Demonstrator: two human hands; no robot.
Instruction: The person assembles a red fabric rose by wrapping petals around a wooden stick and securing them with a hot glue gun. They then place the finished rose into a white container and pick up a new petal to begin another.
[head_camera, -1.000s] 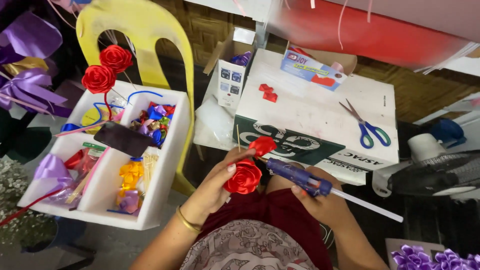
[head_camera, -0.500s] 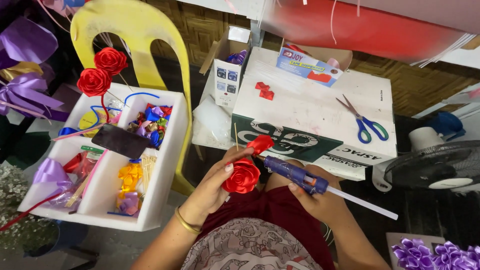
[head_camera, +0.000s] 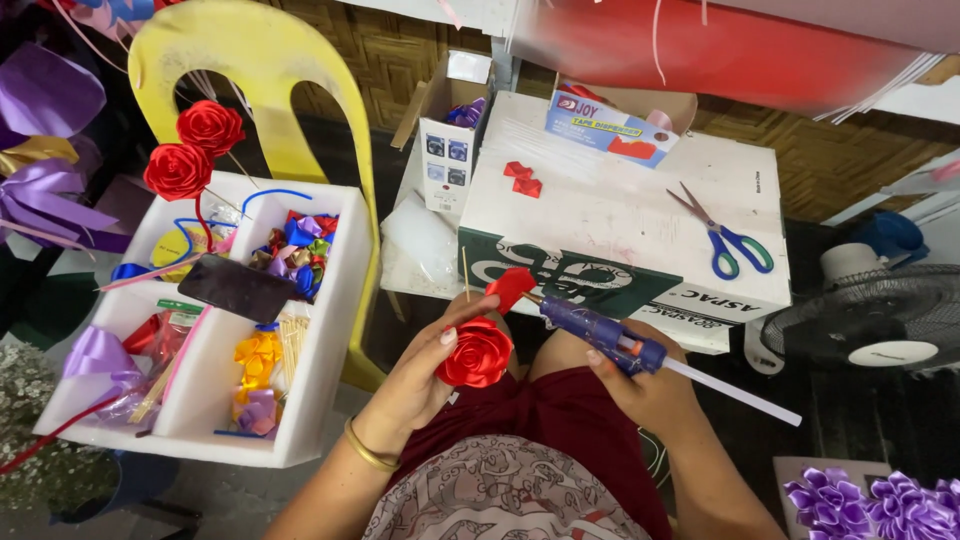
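Cardboard box (head_camera: 620, 215) as worktop (scissors (head_camera: 728, 240) on it), left hand (head_camera: 430, 370) gripping red ribbon rose (head_camera: 476, 353), right hand (head_camera: 640, 385) gripping glue gun (head_camera: 600, 335).

The rose (head_camera: 474, 352) is glossy red satin ribbon, as is the loose petal (head_camera: 510, 285) above it. The glue gun (head_camera: 600, 335) is smooth blue plastic with a matt white glue stick (head_camera: 730, 391) at its back. The cardboard box (head_camera: 640, 215) looks matt, the scissors (head_camera: 725, 235) have metal blades and shiny plastic handles, and the white tray (head_camera: 330, 330) is dull foam.
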